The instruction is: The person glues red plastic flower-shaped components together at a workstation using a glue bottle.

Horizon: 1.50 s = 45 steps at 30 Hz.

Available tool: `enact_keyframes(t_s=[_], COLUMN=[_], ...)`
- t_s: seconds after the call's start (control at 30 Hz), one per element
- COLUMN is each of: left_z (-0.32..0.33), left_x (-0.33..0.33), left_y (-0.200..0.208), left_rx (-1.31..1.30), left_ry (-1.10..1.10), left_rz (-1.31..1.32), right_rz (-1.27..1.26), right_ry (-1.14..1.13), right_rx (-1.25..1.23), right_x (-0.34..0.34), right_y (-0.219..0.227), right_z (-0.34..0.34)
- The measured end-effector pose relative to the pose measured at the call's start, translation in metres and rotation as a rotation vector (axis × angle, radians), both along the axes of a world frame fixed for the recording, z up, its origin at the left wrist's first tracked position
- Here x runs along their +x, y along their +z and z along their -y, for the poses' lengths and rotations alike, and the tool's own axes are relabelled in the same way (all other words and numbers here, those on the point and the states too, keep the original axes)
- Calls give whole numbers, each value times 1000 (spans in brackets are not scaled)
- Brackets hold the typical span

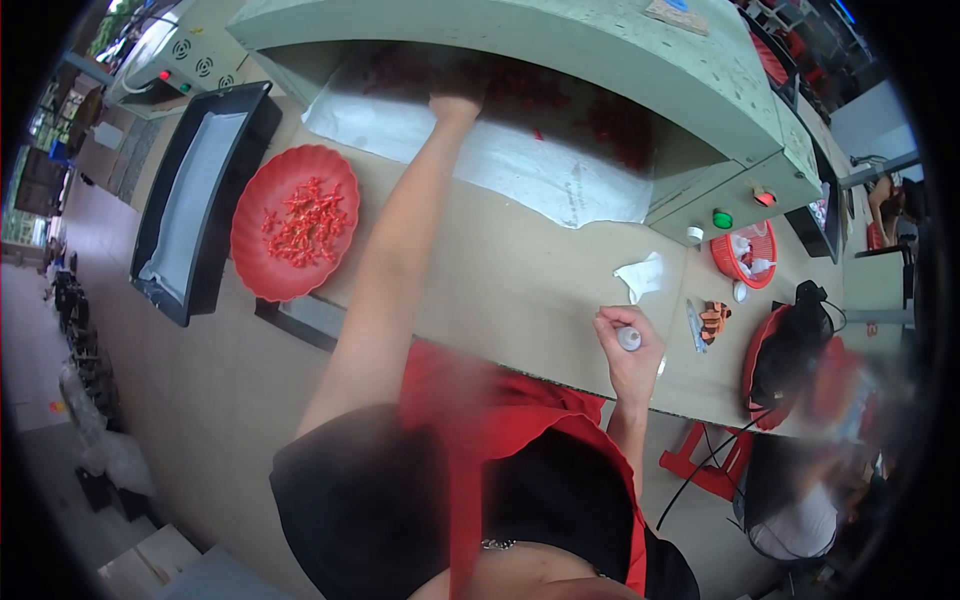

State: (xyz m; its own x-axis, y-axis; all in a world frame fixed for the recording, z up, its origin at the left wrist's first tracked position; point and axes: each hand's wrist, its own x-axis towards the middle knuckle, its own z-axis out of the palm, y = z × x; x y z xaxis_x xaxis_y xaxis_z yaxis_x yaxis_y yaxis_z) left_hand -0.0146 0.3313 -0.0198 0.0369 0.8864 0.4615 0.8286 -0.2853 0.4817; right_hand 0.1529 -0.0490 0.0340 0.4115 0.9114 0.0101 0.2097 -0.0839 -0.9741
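My left hand point(457, 104) reaches inside the green box point(640, 65) to red pieces point(620, 130) on a white sheet point(540, 190) — open or closed, I cannot tell — apparently handling them, the next move likely calling for a light touch, while my right hand point(636, 366) grips a white bottle point(629, 339).

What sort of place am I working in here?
Probably a workshop or small factory: there's a pale green open-fronted machine with a green button, a red bowl holding many small red pieces, and a long black tray.
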Motion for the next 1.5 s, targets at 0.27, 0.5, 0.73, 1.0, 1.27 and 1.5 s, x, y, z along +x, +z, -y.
enact_keyframes(t_s=[0.27,0.5,0.73,1.0,1.27,1.5], left_z=[23,34,45,53,209,281], left_x=[9,-18,-7,-38,0,17], left_y=[7,-16,-15,-4,64,102], left_rx=[-80,-34,-93,-71,-1288,-1419], left_ry=[121,41,-168,-398,-691,-721], left_rz=[58,152,-112,-253,1700,1519], right_rz=[-91,-51,-112,-234,-419,-410], right_ry=[-130,26,-20,55,-69,-121], right_rx=[-81,41,-40,71,216,253], right_x=[12,4,0,9,20,23], right_y=[2,12,5,9,42,52], right_z=[6,-9,1,1,1,12])
